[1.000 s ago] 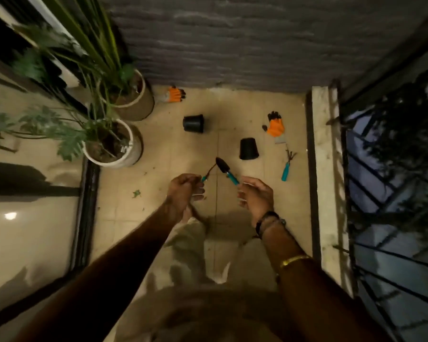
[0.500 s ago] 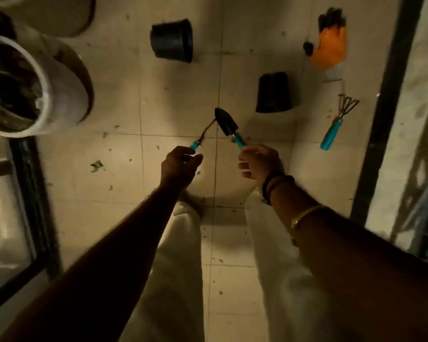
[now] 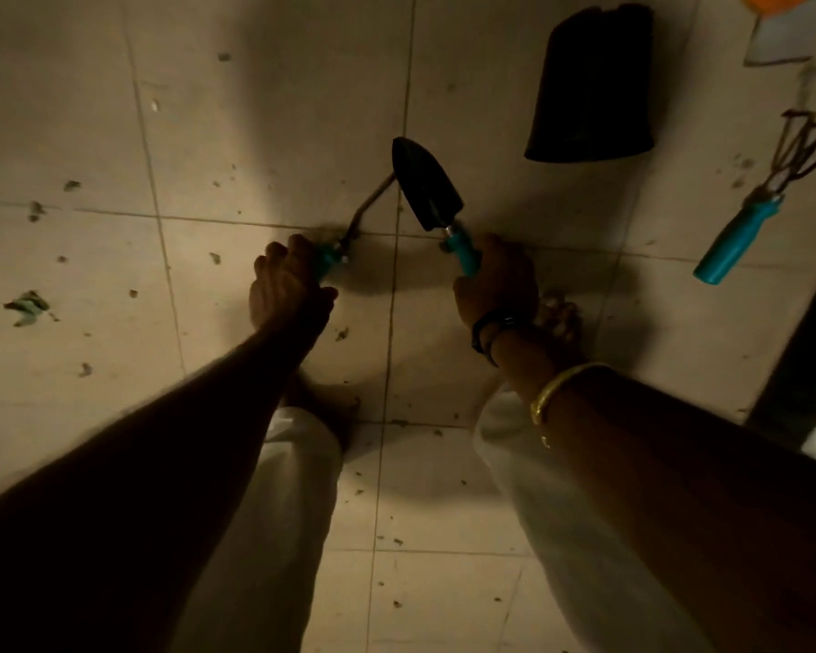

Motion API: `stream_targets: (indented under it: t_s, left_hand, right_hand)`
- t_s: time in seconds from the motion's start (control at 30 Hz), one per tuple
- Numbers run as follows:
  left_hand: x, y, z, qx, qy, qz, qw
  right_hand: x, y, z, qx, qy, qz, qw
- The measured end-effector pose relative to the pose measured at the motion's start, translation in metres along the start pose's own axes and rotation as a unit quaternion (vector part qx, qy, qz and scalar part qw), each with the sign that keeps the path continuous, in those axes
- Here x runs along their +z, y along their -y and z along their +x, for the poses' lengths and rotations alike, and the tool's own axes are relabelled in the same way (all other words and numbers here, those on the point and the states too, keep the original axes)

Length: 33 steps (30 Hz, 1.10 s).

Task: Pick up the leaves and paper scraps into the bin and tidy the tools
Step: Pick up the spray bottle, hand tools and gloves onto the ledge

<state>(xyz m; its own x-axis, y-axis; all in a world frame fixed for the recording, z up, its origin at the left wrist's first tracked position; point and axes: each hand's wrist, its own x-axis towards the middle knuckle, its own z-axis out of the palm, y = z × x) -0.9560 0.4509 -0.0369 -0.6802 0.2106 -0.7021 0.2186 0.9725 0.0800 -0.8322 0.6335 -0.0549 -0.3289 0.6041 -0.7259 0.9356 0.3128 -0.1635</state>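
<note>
I'm gripping a trowel in my right hand, and my left hand is clutching a bent-shafted tool.

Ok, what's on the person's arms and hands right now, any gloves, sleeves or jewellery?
No gloves or sleeves: both forearms are bare to the frame's edge. The left hand and its wrist carry nothing. Behind the right hand, the wrist wears a dark band, with a thin gold bangle further up the forearm.

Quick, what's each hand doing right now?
Left hand: grips a thin teal-handled tool.
Right hand: grips the black trowel by its teal handle.
</note>
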Motion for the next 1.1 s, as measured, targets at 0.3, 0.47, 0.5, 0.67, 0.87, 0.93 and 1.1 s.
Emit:
stream_targets:
  t_s: [0.3,0.47,0.5,0.67,0.87,0.93,1.1]
  left_hand:
    - [-0.02,-0.01,-0.025,-0.009,0.071,-0.123,0.99]
    - [-0.114,-0.038,-0.1,0.004,0.043,-0.166,0.985]
    - [-0.138,-0.045,-0.118,0.01,0.04,-0.162,0.986]
    - [-0.278,-0.097,-0.216,0.051,0.01,-0.159,0.986]
    - [-0.412,-0.162,-0.348,0.15,-0.066,-0.103,0.981]
    - [-0.434,-0.173,-0.382,0.182,-0.087,-0.083,0.976]
    - [-0.459,-0.193,-0.434,0.269,-0.095,-0.039,0.958]
  right_hand:
    - [-0.019,0.007,-0.033,-0.02,0.011,0.023,0.999]
    - [-0.107,0.035,-0.112,-0.025,0.002,0.055,0.998]
    - [-0.13,0.04,-0.131,-0.024,-0.003,0.058,0.998]
    - [-0.258,0.062,-0.232,-0.032,-0.046,0.092,0.994]
    - [-0.398,0.064,-0.356,-0.042,-0.142,0.126,0.981]
    - [-0.427,0.06,-0.389,-0.045,-0.161,0.146,0.975]
    - [-0.467,0.042,-0.446,-0.017,-0.201,0.207,0.957]
